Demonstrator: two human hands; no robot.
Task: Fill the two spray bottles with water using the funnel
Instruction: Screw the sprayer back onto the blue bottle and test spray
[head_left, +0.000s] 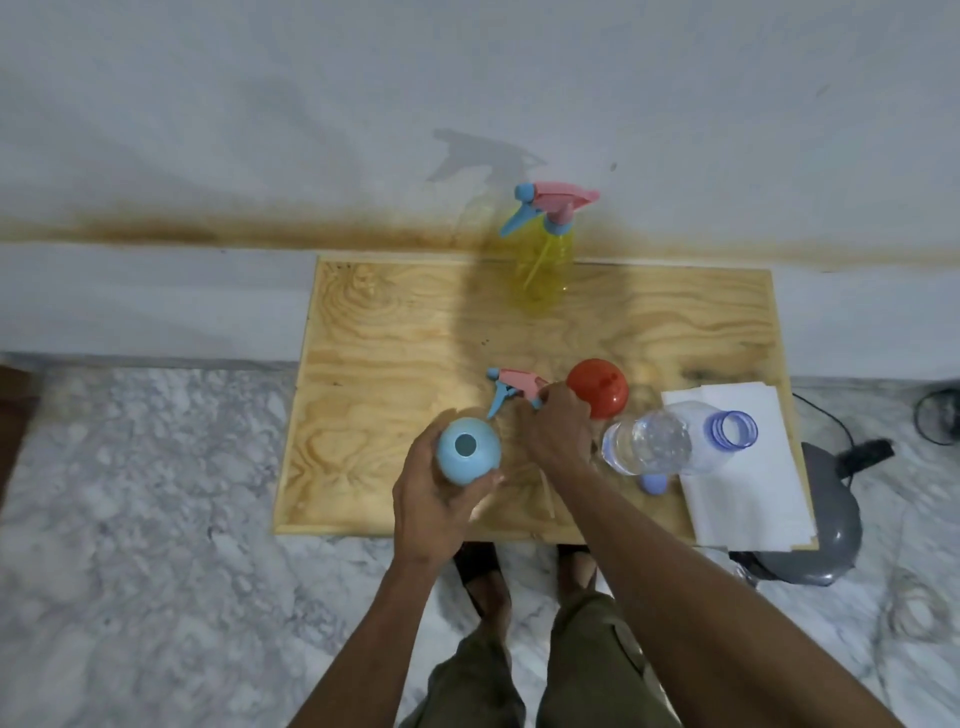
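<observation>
A light blue spray bottle (467, 450) stands open-necked near the front of the wooden board (395, 332), and my left hand (436, 499) grips its body. Its pink-and-blue spray head (511, 387) is off the bottle; my right hand (558, 431) holds it by the collar just above the board. A red funnel (598, 387) sits right behind that hand. A clear water bottle (670, 441) with an open neck lies on its side to the right. A yellow spray bottle (545, 270) with its head on stands at the board's far edge.
White paper sheets (748, 499) lie under the water bottle at the board's right side, and a small blue cap (654, 484) rests by the bottle. A grey appliance (826, 530) with a cable sits on the marble floor to the right. My feet stand at the board's front edge.
</observation>
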